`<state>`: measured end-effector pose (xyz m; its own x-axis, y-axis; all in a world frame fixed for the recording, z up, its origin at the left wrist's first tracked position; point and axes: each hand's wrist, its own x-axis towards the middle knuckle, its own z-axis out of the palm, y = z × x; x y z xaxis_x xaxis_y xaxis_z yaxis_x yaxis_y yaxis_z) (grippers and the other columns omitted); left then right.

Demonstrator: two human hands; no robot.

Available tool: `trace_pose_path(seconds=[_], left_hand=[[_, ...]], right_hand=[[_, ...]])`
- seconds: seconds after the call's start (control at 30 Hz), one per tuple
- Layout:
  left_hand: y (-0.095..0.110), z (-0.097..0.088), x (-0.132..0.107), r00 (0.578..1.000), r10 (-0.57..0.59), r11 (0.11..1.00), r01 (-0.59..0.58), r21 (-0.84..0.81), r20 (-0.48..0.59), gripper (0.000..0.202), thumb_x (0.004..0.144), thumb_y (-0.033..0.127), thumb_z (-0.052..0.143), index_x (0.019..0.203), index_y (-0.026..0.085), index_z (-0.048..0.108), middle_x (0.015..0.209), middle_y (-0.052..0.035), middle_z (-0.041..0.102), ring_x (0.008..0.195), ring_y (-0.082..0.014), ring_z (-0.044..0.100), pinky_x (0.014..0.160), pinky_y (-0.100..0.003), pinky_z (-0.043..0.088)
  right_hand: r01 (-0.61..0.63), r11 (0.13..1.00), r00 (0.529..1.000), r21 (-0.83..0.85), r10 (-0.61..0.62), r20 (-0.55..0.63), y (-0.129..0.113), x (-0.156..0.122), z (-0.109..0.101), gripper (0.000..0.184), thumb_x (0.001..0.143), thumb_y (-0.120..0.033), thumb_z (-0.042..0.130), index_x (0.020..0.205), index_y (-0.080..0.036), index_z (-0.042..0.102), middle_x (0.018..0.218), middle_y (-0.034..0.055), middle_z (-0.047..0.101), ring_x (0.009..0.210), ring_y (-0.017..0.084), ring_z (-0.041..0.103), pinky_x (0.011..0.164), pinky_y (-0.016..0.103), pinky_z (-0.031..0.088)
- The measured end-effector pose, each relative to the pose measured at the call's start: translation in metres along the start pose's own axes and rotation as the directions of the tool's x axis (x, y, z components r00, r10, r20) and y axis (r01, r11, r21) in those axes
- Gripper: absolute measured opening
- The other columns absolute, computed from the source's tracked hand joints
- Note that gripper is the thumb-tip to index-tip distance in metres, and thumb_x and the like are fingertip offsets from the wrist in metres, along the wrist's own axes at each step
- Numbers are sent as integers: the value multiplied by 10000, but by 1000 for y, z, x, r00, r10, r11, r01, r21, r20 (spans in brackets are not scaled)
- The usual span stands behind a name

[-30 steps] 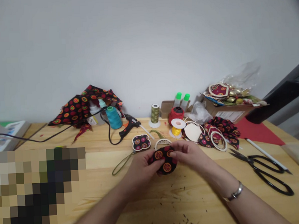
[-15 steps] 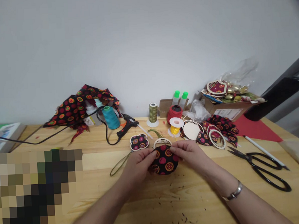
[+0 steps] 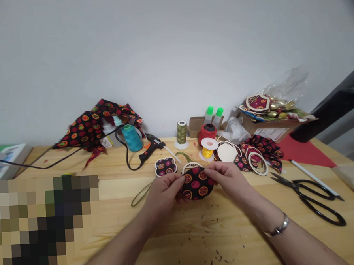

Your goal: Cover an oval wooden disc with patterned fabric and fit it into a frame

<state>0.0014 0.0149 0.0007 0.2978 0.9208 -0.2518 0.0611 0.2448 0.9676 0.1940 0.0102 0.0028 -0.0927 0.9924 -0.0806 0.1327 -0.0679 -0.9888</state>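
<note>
A round piece of black fabric (image 3: 196,183) with red and orange circle prints is held between both hands above the table. My left hand (image 3: 166,190) pinches its left edge, thumb on top. At the upper right edge, my right hand (image 3: 227,177) grips it between thumb and fingers. Just behind the fabric lies a pale wooden lattice frame (image 3: 191,165), partly covered. A flower-shaped piece (image 3: 165,167) with a white rim and the same print rests beyond my left hand, near a loop of green cord (image 3: 140,194).
A black glue gun (image 3: 151,147), a teal thread cone (image 3: 132,138) and a yellow thread spool (image 3: 208,150) stand at the back. Large black scissors (image 3: 307,197) and a white pencil (image 3: 316,179) lie on the right. Dark scraps (image 3: 216,261) dot the table (image 3: 159,252) in front.
The fabric piece has shifted slightly up and right, and its lower edge appears more tilted away. Both hands keep their hold on it.
</note>
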Motion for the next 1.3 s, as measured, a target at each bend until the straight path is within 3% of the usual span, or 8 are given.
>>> trace_pose_path(seconds=[0.23,0.33,0.43,0.53,0.67,0.83,0.97,1.3], left_hand=[[0,-1,-3,1000,25,999,-26,35,5,258,751,398,589,721,143,625,536,37,579,470,-99,513,484,-210,383],[0,3,-7,994,44,993,-55,106,97,236,766,362,585,703,142,642,587,34,577,527,-92,486,513,-199,364],[1,6,-10,982,37,972,-79,223,187,243,786,334,552,671,139,639,588,30,565,545,-95,466,519,-199,353],[2,7,-11,987,46,954,-90,285,157,224,768,321,565,658,142,642,567,36,546,529,-96,447,495,-198,332],[3,6,-11,988,30,972,-64,224,149,191,766,297,560,683,152,652,582,36,570,526,-94,467,494,-194,351],[1,8,-10,988,-4,998,-7,67,157,182,755,294,564,667,154,642,553,36,570,492,-92,520,483,-197,396],[1,7,-9,986,-71,994,82,-67,150,209,746,338,564,788,151,646,577,22,608,446,-110,586,458,-217,432],[0,7,-10,987,29,988,-52,143,157,167,757,290,568,664,154,593,567,40,577,480,-91,545,467,-192,402]], right_hand=[[11,1000,998,2,-12,58,-8,-3,-3,273,737,-425,638,711,-153,644,656,0,599,612,118,505,592,258,407],[-1,999,984,45,-7,181,-7,-6,2,314,681,-391,703,905,-175,665,842,35,670,740,149,582,677,281,455],[-31,1000,964,4,29,264,-3,-8,10,275,668,-348,712,882,-181,667,764,16,676,654,137,594,615,270,467],[-14,993,975,-115,40,219,1,-8,13,165,725,-332,645,723,-167,658,633,-3,644,563,119,563,535,242,435],[22,974,986,-224,15,165,1,-7,11,161,741,-310,612,663,-170,632,585,-18,602,546,109,510,514,228,396],[55,972,988,-230,-21,151,-1,-7,9,143,748,-278,588,651,-178,619,596,-27,578,577,110,494,538,226,385],[35,979,990,-203,-6,140,-1,-5,9,145,750,-283,578,652,-182,609,593,-30,573,551,106,484,528,228,382],[31,976,990,-215,-1,140,0,-6,10,137,741,-277,585,644,-182,608,586,-30,568,555,107,481,511,223,371]])
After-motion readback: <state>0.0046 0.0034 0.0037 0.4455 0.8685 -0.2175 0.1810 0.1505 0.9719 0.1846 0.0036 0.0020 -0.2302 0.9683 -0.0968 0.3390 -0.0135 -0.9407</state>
